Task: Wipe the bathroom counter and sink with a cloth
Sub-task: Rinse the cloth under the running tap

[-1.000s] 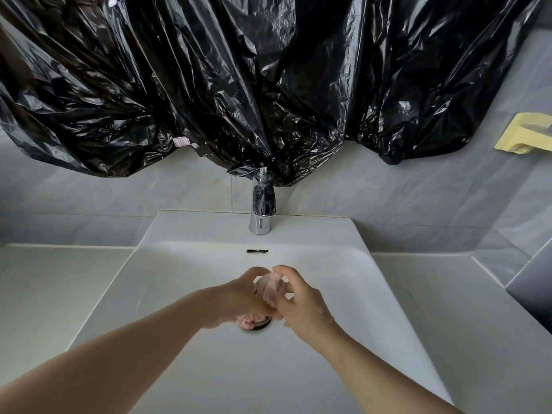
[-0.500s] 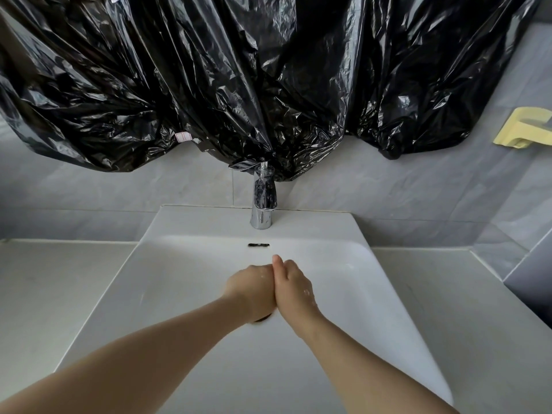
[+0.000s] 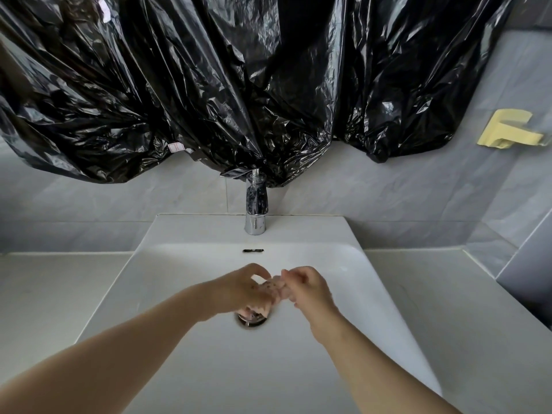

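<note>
2 hands in the sink [image 3: 179,294] basin, right above the drain [image 3: 252,321]. Left hand [image 3: 239,289] curls round a wadded pink cloth [image 3: 270,289]; right hand [image 3: 307,286] pinches its other end. We cannot tell if the cloth touches the drain. Faucet [image 3: 255,210] stands behind the drain, 1 overflow slot [image 3: 253,251] between them. Counter [image 3: 59,294] lies either side of it.
</note>
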Available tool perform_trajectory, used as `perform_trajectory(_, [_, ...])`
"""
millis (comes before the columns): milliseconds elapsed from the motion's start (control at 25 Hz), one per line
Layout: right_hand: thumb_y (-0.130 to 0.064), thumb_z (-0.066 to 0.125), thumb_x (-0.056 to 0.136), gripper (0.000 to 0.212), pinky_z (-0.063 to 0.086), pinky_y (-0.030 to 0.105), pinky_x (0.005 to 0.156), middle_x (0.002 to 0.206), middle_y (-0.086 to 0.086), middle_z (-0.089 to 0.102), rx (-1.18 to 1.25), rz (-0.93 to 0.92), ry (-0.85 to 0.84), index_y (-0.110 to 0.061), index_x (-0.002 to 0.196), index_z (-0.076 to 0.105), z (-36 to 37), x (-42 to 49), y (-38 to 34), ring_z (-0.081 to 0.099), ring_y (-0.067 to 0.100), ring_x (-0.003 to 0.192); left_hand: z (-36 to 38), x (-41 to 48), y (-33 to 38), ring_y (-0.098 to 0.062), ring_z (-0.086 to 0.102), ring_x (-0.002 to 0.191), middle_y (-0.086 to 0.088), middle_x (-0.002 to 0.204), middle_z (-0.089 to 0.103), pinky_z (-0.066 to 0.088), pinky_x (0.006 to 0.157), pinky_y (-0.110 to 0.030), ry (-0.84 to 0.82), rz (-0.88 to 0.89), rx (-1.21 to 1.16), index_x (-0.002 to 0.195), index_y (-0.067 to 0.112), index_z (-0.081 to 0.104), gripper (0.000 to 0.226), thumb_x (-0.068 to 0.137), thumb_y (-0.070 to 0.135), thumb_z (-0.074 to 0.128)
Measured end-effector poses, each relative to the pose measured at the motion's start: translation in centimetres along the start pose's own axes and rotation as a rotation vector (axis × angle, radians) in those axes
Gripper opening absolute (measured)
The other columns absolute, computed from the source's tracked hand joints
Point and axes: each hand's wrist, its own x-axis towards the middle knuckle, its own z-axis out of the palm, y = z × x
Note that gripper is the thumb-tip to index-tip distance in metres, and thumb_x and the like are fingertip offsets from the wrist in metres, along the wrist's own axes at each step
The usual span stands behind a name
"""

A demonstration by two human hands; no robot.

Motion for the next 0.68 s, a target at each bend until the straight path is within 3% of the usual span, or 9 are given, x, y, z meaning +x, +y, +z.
perform_trajectory(80, [-0.012,0.063,0.086,0.004,0.044,0.012,0.061,0.084,-0.004,0.066,0.134,-0.07,-0.036,-0.014,0.09,0.064,-0.9,-0.4,-0.7,0.059,0.009,0.074,-0.5,-0.1,0.1,-0.017,0.058,0.075,-0.006,0.082,0.062,0.054,0.081,-0.031,0.171,0.024,-0.169,0.093,0.016,0.062,0.014,0.081,0.023,0.062])
perform_trajectory(120, [-0.006,0.064,0.084,0.01,0.044,0.008,0.06,0.083,-0.004,0.067,0.169,-0.094,-0.038,-0.015,0.087,0.065,-1.2,-0.6,-1.0,0.061,0.009,0.075,-0.8,-0.2,0.2,-0.018,0.056,0.075,-0.005,0.078,0.06,0.052,0.079,-0.029,0.275,0.034,-0.158,0.081,0.016,0.064,0.008,0.081,0.024,0.063])
perform_trajectory(200, [0.002,0.061,0.082,0.021,0.043,0.006,0.06,0.08,-0.005,0.067,0.171,-0.129,0.009,-0.018,0.08,0.064,-1.7,-1.1,-1.9,0.061,0.009,0.076,-1.4,-0.6,0.6,-0.02,0.053,0.076,-0.003,0.071,0.059,0.042,0.066,-0.025,0.447,0.055,-0.105,0.067,0.017,0.062,0.018,0.085,0.017,0.062])
perform_trajectory(280, [0.002,0.056,0.085,0.022,0.042,0.008,0.059,0.083,-0.006,0.067,0.091,-0.163,0.083,-0.02,0.082,0.059,-2.2,-1.4,-2.8,0.059,0.008,0.077,-1.9,-1.3,1.3,-0.019,0.06,0.08,-0.004,0.079,0.064,0.042,0.071,-0.027,0.539,0.065,-0.247,0.072,0.015,0.063,0.019,0.089,0.015,0.056])
perform_trajectory(360, [-0.005,0.055,0.085,0.02,0.042,0.013,0.06,0.1,-0.01,0.064,0.012,-0.178,0.066,-0.023,0.091,0.051,-2.6,-1.9,-3.6,0.056,0.004,0.082,-2.3,-2.4,2.4,-0.018,0.065,0.083,-0.008,0.088,0.067,0.047,0.081,-0.033,0.528,0.098,-0.509,0.081,0.012,0.06,0.019,0.094,0.018,0.047])
perform_trajectory(480, [-0.014,0.066,0.075,0.043,0.039,0.015,0.07,0.117,-0.013,0.054,-0.031,-0.177,-0.154,-0.033,0.106,0.045,-2.1,-2.7,-4.6,0.054,0.005,0.101,-2.2,-3.7,4.7,-0.025,0.067,0.074,-0.01,0.082,0.067,0.055,0.073,-0.039,0.4,0.205,-0.674,0.085,0.01,0.051,0.023,0.1,0.018,0.036])
perform_trajectory(560, [-0.02,0.071,0.079,0.05,0.038,0.014,0.07,0.104,-0.009,0.058,-0.107,-0.199,-0.222,-0.035,0.117,0.043,-1.4,-3.0,-5.2,0.057,0.008,0.094,-2.2,-4.5,6.3,-0.024,0.066,0.068,-0.009,0.077,0.066,0.055,0.07,-0.037,0.36,0.258,-0.634,0.084,0.011,0.05,0.025,0.1,0.019,0.034])
perform_trajectory(600, [-0.024,0.07,0.081,0.041,0.037,0.014,0.065,0.09,-0.007,0.058,-0.157,-0.214,-0.218,-0.033,0.114,0.048,-1.1,-3.1,-5.6,0.057,0.007,0.082,-2.4,-4.8,6.9,-0.021,0.064,0.064,-0.007,0.074,0.063,0.053,0.066,-0.033,0.373,0.27,-0.608,0.082,0.012,0.05,0.025,0.1,0.02,0.035])
perform_trajectory(680, [-0.029,0.07,0.081,0.013,0.03,0.015,0.051,0.068,-0.007,0.048,-0.239,-0.233,-0.168,-0.026,0.086,0.058,-1.0,-3.3,-6.5,0.045,0.007,0.061,-2.9,-5.4,7.6,-0.014,0.054,0.055,-0.001,0.069,0.056,0.043,0.058,-0.025,0.471,0.251,-0.535,0.077,0.017,0.05,0.026,0.099,0.021,0.037])
